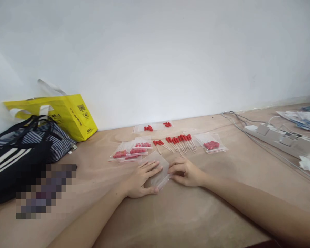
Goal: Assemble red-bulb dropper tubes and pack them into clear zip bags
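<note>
My left hand (144, 179) lies flat with fingers spread on a clear plastic bag (162, 168), pressing it to the table. At the bag's right edge, my right hand (184, 172) is closed in a pinch on it. Just beyond my hands lies a loose row of thin pale sticks with red bulb-like ends (181, 140). To the left, overlapping clear zip bags (133, 151) hold more red-ended pieces. Another filled bag (212, 144) lies to the right of the row. The pinching fingertips are partly hidden.
At the back are more red-ended pieces (148, 128) on clear plastic. A yellow bag (77, 119), a striped bag (58, 141) and a black bag (12, 172) stand at left. On the right are a power strip (276, 139), grey cables (263, 148) and printed packets (299, 120).
</note>
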A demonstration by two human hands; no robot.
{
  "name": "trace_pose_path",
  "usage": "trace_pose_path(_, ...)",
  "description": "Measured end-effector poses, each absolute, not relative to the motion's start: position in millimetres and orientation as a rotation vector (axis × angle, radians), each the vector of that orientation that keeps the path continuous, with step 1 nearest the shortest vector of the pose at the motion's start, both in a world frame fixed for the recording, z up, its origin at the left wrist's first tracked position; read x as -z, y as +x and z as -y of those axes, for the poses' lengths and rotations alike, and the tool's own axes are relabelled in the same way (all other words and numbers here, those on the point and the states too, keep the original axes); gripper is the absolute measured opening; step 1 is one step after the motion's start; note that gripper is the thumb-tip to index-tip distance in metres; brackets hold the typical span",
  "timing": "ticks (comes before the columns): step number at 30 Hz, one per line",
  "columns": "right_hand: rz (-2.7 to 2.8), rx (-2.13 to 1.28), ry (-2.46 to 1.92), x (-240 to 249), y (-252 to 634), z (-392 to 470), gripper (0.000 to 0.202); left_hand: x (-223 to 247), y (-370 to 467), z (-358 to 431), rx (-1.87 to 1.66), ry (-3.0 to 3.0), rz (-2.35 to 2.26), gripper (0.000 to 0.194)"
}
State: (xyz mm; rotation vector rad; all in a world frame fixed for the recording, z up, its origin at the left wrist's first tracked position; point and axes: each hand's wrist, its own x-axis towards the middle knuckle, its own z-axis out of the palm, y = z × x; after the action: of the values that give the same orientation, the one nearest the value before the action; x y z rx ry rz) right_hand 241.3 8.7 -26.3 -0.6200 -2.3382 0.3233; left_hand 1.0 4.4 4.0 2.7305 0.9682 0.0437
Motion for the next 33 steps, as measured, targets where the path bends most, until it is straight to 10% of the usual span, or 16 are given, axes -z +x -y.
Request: trace_pose_path(33, 2.629, -0.176, -0.627, 16, 236, 14, 0.043, 12, 26, 25, -0.293, 2.682, -1.483, 0.056)
